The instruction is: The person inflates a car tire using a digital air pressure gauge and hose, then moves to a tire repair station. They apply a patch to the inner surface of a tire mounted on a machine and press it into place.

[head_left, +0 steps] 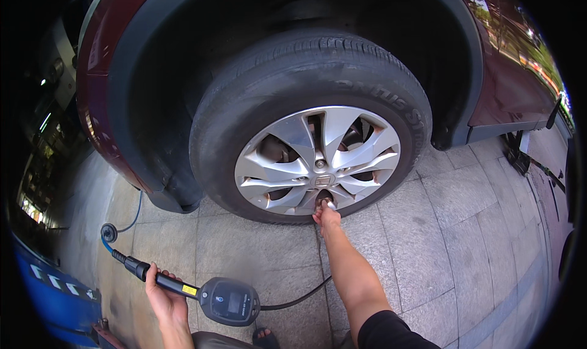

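Inflator (pixel 229 301) has open paving (pixel 281 257) between it and tire edge (pixel 231 195).

The left hand (pixel 166 295) is gripping with curled fingers, its wrist (pixel 175 330) standing below it. The right arm (pixel 351 263) is extending nearly straight, farther forward, while the right hand (pixel 326 216) is pinching with bent fingers.

The right hand (pixel 326 217) at the wheel (pixel 287 130) partly hides the small metal piece (pixel 331 205) it pinches. A black hose (pixel 296 301) vanishes behind the right forearm (pixel 353 266). The gauge (pixel 214 294) has a screen (pixel 234 302) too small to read. Edges crop the dark red car (pixel 98 95), a blue object (pixel 52 297) and a sandaled foot (pixel 266 337).
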The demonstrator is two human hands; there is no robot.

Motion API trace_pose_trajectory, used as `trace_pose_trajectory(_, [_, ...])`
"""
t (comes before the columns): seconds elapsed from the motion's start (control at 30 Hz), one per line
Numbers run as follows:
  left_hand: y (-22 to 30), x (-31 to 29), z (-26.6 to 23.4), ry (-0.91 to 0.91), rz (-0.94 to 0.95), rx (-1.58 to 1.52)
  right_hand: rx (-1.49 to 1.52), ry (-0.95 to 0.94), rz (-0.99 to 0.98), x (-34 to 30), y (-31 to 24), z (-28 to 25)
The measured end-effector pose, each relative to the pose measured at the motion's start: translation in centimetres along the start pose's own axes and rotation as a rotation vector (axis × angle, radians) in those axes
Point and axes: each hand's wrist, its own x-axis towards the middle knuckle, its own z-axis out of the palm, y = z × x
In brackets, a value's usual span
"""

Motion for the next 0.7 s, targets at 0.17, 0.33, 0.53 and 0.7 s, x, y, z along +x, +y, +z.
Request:
trace_pose_trajectory(0.17, [-0.6,0.4,0.0,-0.018,-0.018,0.018,0.167,-0.037,0.059,-0.8,-0.2,0.1])
trace_pose_trajectory(0.33, [-1.0,0.9,-0.1,-0.056,-0.021,0.025,0.152,-0.012,0.083,-0.6,-0.1,0.4])
trace_pose_trajectory(0.53, [-1.4,0.7,0.5,-0.003,-0.015,0.041,0.086,0.049,0.032,-0.7,-0.4,0.6])
trace_pose_trajectory(0.7, [-1.4,0.4,0.8,0.014,0.001,0.033,0.203,0.019,0.112,-0.8,-0.4,0.8])
